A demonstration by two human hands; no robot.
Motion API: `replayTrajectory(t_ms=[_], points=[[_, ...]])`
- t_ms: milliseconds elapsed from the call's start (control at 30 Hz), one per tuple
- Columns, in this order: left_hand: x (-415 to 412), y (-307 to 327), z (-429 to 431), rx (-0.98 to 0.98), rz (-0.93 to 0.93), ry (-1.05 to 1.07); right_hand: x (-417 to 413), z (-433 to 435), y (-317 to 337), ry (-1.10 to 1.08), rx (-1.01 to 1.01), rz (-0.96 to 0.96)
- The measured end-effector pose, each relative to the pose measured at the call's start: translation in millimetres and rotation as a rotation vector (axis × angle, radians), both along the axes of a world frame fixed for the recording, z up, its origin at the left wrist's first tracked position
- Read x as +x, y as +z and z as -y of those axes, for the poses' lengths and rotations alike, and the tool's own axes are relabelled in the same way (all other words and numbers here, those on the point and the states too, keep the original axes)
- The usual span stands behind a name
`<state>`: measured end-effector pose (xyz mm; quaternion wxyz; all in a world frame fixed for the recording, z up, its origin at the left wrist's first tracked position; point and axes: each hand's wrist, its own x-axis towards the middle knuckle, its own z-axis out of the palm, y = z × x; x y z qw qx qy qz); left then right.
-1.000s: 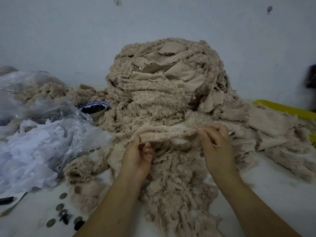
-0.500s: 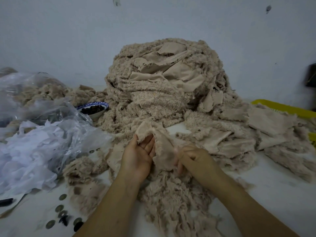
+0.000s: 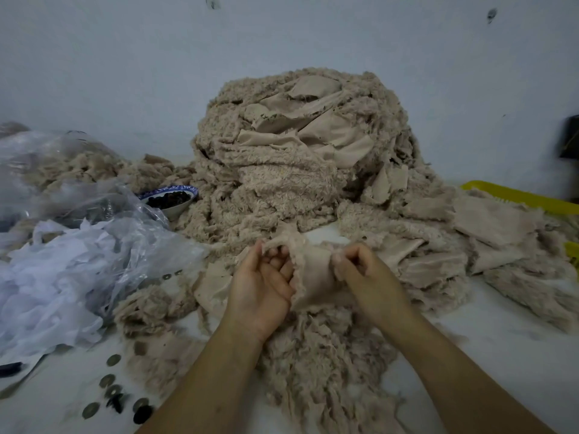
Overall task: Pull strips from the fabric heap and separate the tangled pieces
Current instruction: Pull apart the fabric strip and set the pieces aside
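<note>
A tall heap of beige fleecy fabric strips (image 3: 297, 158) rises at the middle of the white table (image 3: 501, 339). In front of it both my hands hold one beige strip (image 3: 313, 274), smooth side up. My left hand (image 3: 263, 286) is palm-up, its fingertips curled over the strip's left top edge. My right hand (image 3: 363, 274) pinches the strip's right edge with bent fingers. A lower pile of pulled strips (image 3: 322, 364) lies under my wrists, reaching toward the near edge.
Clear plastic bags (image 3: 78, 245) with white scraps and beige fluff fill the left. A blue-rimmed bowl (image 3: 170, 200) of dark buttons sits beside the heap. Loose round buttons (image 3: 112, 399) lie at the near left. A yellow tray (image 3: 517, 195) shows at the far right.
The strip was stretched wide between my hands against the heap, then came free toward me. My right hand moved left and down, so both hands now hold it close together.
</note>
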<state>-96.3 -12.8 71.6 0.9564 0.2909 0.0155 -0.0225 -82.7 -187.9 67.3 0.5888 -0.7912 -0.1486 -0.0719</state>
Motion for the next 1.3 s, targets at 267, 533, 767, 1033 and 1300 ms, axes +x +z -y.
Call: replayTrajectory(t_ms=[267,533,767,1033,1300], points=[[1.7,-4.1,9.2,0.499,0.012,-0.089,-1.8,3.3,6.4,0.06,0.427,-0.274],[0.6,-6.4,15.8,0.537,0.04,0.068,0.0,3.2,9.2,0.014,0.492,-0.272],[-5.1,2.1,12.8,0.767,0.048,0.37,2.3,9.5,9.5,0.028,0.494,-0.242],[-10.3,7.7,21.3,0.493,0.139,0.069,-8.4,-3.1,1.1,0.223,-0.143,-0.011],[-5.7,7.1,16.1,0.58,0.124,0.152,-2.7,2.1,6.5,0.02,0.125,-0.022]])
